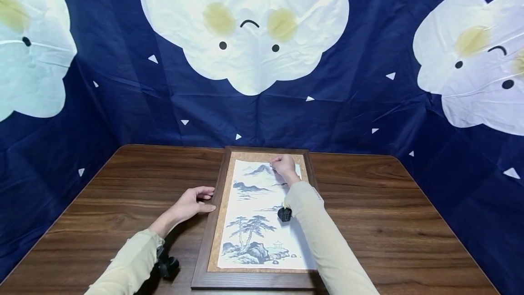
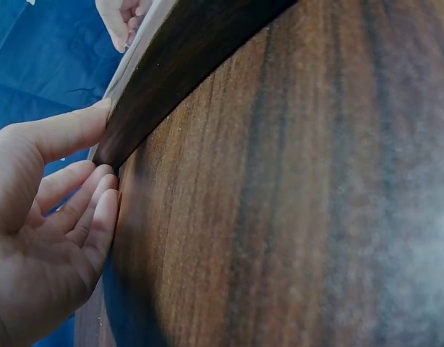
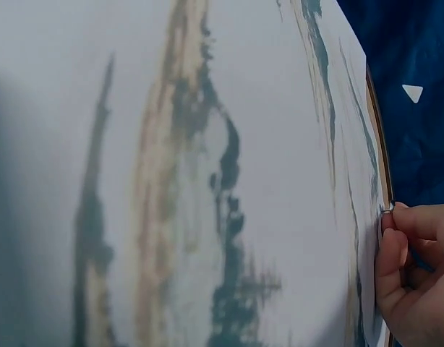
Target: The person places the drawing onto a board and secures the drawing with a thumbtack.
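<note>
A corkboard [image 1: 218, 240] in a brown wooden frame [image 1: 254, 280] lies on the table, with a sheet of paper bearing an ink landscape [image 1: 245, 204] over it. Near the top of the sheet, my right hand [image 1: 284, 167] pinches a small, shiny pushpin [image 3: 387, 210] between thumb and forefinger, right at the paper's surface. My left hand [image 1: 189, 204] rests against the frame's left side. In the left wrist view its thumb touches the upper edge, while the loosely extended fingers [image 2: 99, 217] lie against the side, close to the tabletop.
The wood-grain table [image 1: 368, 213] extends to both sides of the frame. Behind it hangs a dark blue cloth [image 1: 127, 81] printed with white clouds and small triangles. A black wrist camera [image 1: 284, 214] on the right sleeve overlaps the paper in the head view.
</note>
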Demonstrator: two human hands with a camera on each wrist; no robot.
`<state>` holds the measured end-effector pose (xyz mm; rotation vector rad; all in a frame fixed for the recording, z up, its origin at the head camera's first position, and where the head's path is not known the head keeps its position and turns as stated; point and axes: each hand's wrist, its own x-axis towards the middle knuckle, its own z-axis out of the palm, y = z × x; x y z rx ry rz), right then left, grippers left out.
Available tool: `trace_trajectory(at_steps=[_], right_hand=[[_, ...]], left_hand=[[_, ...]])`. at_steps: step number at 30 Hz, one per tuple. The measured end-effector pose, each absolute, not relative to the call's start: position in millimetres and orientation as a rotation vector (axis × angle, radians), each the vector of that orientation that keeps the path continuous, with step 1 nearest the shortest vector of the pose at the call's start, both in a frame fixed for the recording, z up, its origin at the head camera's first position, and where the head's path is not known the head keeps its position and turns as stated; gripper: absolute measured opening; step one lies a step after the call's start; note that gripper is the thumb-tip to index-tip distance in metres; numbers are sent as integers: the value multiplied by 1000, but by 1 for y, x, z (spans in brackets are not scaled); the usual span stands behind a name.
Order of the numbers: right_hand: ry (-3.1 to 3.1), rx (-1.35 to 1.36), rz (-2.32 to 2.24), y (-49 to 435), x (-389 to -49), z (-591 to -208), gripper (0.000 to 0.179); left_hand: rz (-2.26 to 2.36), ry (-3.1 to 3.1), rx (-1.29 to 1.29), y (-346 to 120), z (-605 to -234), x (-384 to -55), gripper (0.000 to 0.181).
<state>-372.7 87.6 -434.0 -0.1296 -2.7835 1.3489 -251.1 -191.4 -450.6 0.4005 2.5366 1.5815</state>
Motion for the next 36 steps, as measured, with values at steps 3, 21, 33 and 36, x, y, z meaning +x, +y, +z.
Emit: trace_trajectory(at_steps=[3,21,33,36], right_hand=[[-2764,-161,1382,88,-370,-433,11],[-2752,-274,1337,86,-382,-443,11],[-2720,-252,1198,81,-368,-435,9],[-2699,-265,1198,81,-367,-434,8]], left_hand=[[1600,2523,410,-191,-450,-251,54],[1613,2501,409,-192,-451,-250,54],[1617,2518,407,-191,-450,-248,53],[1607,2537,411,-191,-450,-248,53]])
